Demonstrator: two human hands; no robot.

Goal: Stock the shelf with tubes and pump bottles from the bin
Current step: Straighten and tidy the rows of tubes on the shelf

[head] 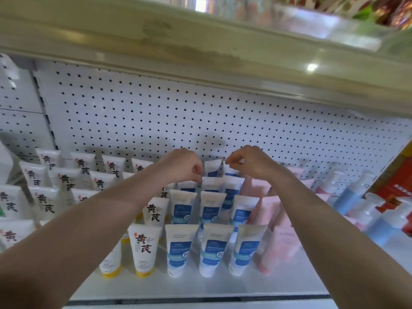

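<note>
Two bare forearms come in nearest the camera, the left forearm (78, 230) from the lower left and the right forearm (334, 219) from the lower right. Both stretch over the front of the white shelf (200, 286) to its back rows.

At far left stand the white tubes (143, 248), caps down, with black characters and yellow caps, in several rows running back to the pegboard (156, 108).

The left hand (182, 167) is over the seam between these and the blue tubes (214, 248). Its back faces up and its fingers are curled in tight. The fingertips (199, 177) touch the top left corner of a blue tube in a rear row. I cannot tell whether they actually pinch it.

The blue tubes fill the middle in three columns, upright on their caps, with the front row well back from the shelf edge.

The right hand (249, 162) is level with the left, a little apart from it, over the rearmost blue tubes. Its fingers are also curled, and thumb and forefinger (227, 162) meet just at the top edge of the back tubes. I cannot tell if anything is held between them.

To the right come the pink tubes (278, 241), some leaning. Beyond them stand the pump bottles (354, 192), blue and pink and blurred.

An upper shelf (200, 52) hangs over it all.
</note>
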